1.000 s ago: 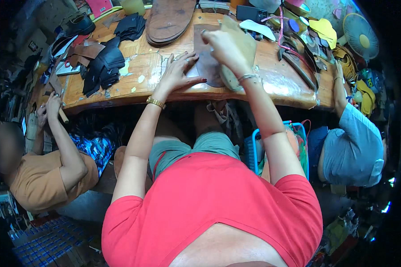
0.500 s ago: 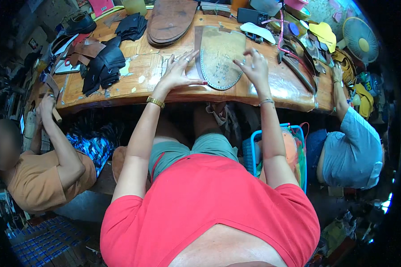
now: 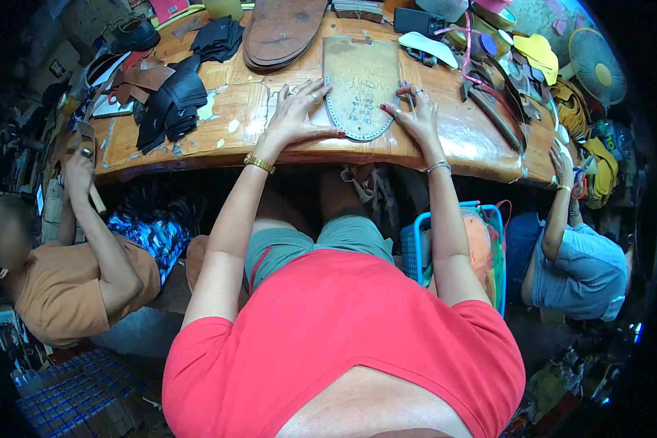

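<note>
A tan pattern board [image 3: 361, 80] with a rounded near end, a row of small marks along its edge and handwriting lies flat on the wooden table. My left hand [image 3: 297, 115] is open at its left edge, fingers spread, fingertips against the side and thumb near the rounded end. At the right edge rests my right hand [image 3: 417, 120], thumb and fingertips touching the board. A thin, bluish, pen-like stick [image 3: 410, 99] shows between its bent fingers, partly hidden.
Stacked brown leather pieces [image 3: 281, 33] lie behind my left hand, with black pieces [image 3: 169, 106] further left. Pincers [image 3: 493, 117] lie at right. A person holding a hammer [image 3: 87, 135] sits at left, another person [image 3: 580, 263] at right. A blue basket [image 3: 414, 252] stands below the table.
My right hand has come down onto the board's right edge. The board has shifted slightly left, covering the brown strip that showed along its left side. The right-hand person's hand has moved.
</note>
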Tool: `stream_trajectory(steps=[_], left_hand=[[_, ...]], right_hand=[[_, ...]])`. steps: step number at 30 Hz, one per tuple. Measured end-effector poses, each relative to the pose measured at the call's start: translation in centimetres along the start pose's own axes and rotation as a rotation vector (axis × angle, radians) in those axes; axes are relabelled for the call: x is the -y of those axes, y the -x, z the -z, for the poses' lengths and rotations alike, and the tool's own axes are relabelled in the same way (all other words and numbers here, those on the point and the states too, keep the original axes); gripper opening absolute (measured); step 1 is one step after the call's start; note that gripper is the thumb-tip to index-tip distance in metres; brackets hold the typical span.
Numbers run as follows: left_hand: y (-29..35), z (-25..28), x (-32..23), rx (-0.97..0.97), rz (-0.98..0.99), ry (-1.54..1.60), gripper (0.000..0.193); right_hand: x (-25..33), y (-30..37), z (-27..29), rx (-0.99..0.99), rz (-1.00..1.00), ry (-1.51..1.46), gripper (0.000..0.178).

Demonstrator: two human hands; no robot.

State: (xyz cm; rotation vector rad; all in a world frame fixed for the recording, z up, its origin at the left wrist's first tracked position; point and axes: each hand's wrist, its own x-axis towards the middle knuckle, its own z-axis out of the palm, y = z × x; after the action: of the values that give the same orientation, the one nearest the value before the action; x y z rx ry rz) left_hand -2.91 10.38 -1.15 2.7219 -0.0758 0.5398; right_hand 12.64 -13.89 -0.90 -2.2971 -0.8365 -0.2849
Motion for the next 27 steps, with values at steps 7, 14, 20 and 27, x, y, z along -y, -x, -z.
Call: stream_trajectory(steps=[7,14,20,27], left_hand=[[0.0,0.1,0.2,0.014,-0.019,-0.037,0.098],[0.0,0.0,0.1,0.028,0.024,-0.025,0.091],[-0.1,-0.1,0.0,0.024,0.035,-0.041,0.087],[0.0,0.0,-0.2,0.009,0.029,-0.025,0.095]], right_hand=[[-0.4,0.1,-0.2,0.011,0.038,0.013,0.056],[0.6,0.3,0.5,-0.016,0.056,0.013,0.057],[1.0,0.3,0.9,0.01,0.024,0.024,0.057],[0.2,0.1,0.3,0.027,0.015,0.008,0.06]])
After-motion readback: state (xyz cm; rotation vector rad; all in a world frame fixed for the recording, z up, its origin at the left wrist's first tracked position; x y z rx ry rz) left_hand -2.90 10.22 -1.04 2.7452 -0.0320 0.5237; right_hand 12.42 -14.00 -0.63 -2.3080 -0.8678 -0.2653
